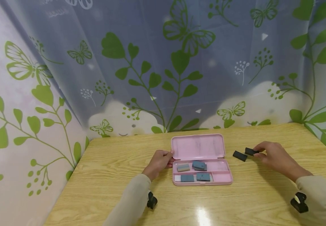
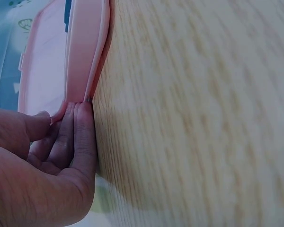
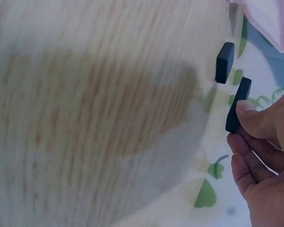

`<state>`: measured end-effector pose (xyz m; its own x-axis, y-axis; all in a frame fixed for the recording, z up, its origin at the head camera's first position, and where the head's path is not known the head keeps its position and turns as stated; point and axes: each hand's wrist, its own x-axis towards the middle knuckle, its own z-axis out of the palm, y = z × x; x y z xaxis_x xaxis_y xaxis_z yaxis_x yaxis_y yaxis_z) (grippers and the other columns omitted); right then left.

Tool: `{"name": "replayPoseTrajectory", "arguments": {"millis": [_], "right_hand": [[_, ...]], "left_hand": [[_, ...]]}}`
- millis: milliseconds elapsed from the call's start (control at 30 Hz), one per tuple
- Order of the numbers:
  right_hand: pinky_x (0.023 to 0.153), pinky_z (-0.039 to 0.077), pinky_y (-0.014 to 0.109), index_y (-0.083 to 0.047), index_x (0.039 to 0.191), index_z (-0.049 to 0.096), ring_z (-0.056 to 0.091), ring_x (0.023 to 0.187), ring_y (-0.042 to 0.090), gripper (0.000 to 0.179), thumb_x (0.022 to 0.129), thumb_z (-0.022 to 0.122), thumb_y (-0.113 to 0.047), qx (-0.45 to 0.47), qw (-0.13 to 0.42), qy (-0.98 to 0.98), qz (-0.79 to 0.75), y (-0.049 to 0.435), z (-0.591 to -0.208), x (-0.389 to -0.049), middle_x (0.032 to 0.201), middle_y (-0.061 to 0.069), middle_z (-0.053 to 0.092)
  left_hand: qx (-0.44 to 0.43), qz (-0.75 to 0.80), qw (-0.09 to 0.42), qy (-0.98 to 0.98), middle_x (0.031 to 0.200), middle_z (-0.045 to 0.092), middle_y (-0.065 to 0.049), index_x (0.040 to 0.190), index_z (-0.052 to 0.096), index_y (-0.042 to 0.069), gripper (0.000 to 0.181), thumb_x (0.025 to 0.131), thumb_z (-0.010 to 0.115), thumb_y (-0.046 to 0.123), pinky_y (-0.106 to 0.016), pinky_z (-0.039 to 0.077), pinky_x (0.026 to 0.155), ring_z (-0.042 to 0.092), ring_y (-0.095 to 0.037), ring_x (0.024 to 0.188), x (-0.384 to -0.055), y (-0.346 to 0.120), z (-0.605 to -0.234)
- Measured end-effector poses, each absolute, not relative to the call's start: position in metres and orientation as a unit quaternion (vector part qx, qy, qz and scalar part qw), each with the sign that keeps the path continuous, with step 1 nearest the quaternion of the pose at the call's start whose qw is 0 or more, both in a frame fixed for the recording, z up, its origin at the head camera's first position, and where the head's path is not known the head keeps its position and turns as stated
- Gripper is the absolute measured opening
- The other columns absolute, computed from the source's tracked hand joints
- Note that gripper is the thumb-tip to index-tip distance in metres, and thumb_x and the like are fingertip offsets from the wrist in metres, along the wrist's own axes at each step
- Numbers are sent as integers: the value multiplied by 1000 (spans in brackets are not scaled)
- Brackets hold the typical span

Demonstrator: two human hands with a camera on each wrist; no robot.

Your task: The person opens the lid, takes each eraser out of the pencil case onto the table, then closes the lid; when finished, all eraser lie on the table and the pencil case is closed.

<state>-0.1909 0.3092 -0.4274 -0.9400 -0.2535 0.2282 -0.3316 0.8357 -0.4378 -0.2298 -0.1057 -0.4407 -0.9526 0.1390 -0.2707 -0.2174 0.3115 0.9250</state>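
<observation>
A pink pencil case [image 1: 202,185] lies on the table with its lid [image 1: 198,147] raised. Several blue-grey erasers [image 1: 187,178] sit inside, in the front and back compartments; one has a white end. At the case's left hinge corner, my left hand [image 1: 159,161] grips the lid's edge between thumb and fingers, the fingers against the case's end wall [image 2: 83,56]. My right hand [image 1: 278,157] pinches a black rectangular block [image 3: 239,105], about eraser-sized, right of the case. A second black block [image 1: 240,156] lies on the table just left of it, apart from the fingers.
The wood-grained table [image 1: 118,166] ends at a curtain [image 1: 140,78] printed with leaves and butterflies, at the back and sides. A black wrist device [image 1: 152,200] is on the left sleeve, another [image 1: 299,202] on the right. The case's front right compartment [image 1: 221,177] shows bare pink.
</observation>
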Motion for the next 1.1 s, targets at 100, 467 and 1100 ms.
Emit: {"name": "replayPoseTrajectory", "arguments": {"millis": [100,467,1100], "right_hand": [[70,57,55,13,99,70,67,85,43,18,85,76,3,144,77,-957,240,311,-430,-194,93,25,71],[67,56,53,13,94,71,68,77,38,14,86,75,3,136,72,-959,237,314,-440,-201,84,20,71],[75,55,58,14,102,69,66,90,48,24,86,77,-2,140,73,-964,213,304,-431,-197,98,31,68]], "left_hand": [[-24,587,152,795,83,66,-6,108,72,-6,36,107,55,25,-23,59,69,61,-9,69,-230,-106,-440],[-24,584,150,798,83,66,-6,108,72,-6,36,107,54,25,-24,59,69,62,-10,69,-230,-106,-442],[-24,583,155,797,85,67,-7,109,73,-5,35,107,54,25,-23,59,69,62,-10,70,-232,-106,-442]]}}
